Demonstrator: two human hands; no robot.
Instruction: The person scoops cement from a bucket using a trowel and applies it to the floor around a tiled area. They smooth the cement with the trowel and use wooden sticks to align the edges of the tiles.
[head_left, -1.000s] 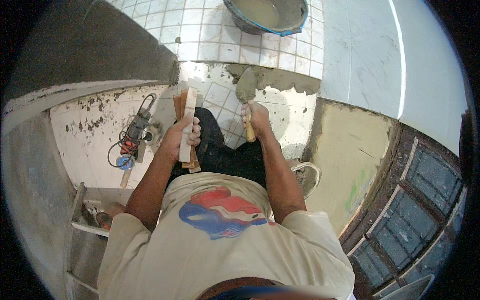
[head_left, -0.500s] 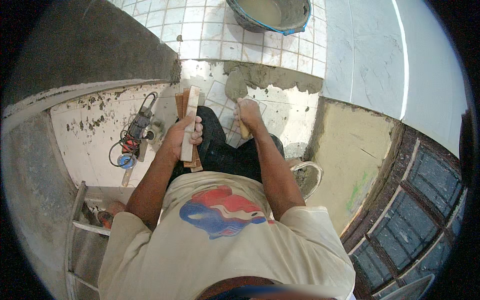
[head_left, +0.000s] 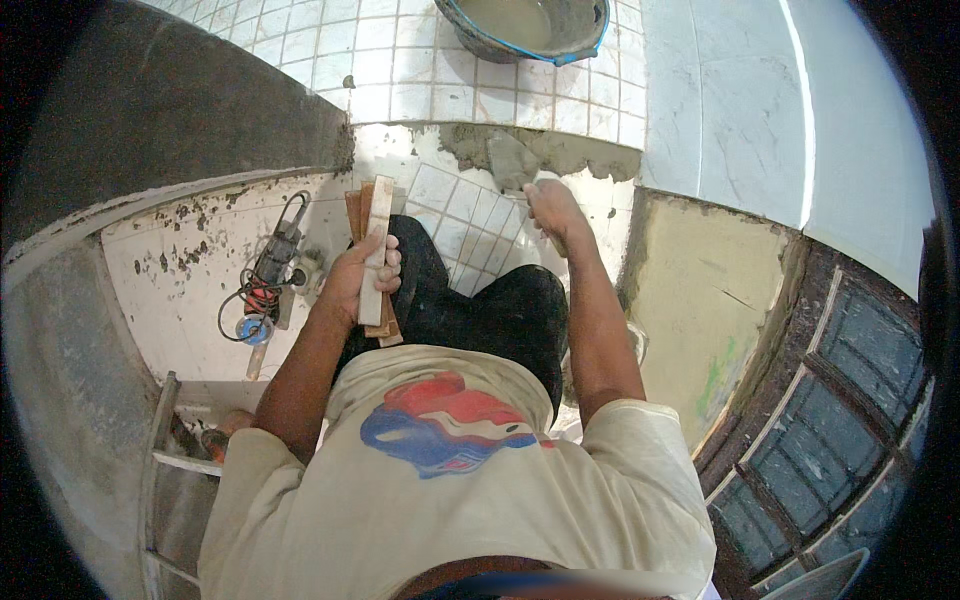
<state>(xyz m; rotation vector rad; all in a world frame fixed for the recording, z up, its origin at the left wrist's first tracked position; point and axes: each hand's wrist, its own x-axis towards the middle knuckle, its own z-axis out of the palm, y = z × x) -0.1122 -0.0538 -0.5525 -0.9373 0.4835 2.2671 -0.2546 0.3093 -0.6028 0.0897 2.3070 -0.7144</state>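
My left hand is closed around a stack of narrow tile strips, a pale one on top and brown ones fanned behind it. The strips stand over my left thigh. In my right hand is the handle of a trowel. Its grey, mortar-coated blade lies against a band of wet mortar along the edge of the laid tiles. Below the blade, a sheet of tile with a small-square pattern lies at an angle, partly hidden by my knees.
A dark bucket with a blue rim and cloudy water stands on the laid tiles. At the left lies a corded power tool. A dark wall runs along the left, pale panels along the right. A window-like frame is at lower right.
My right hand with the trowel has moved right and slightly forward, bringing the blade onto the mortar band. The left hand with the strips has hardly moved.
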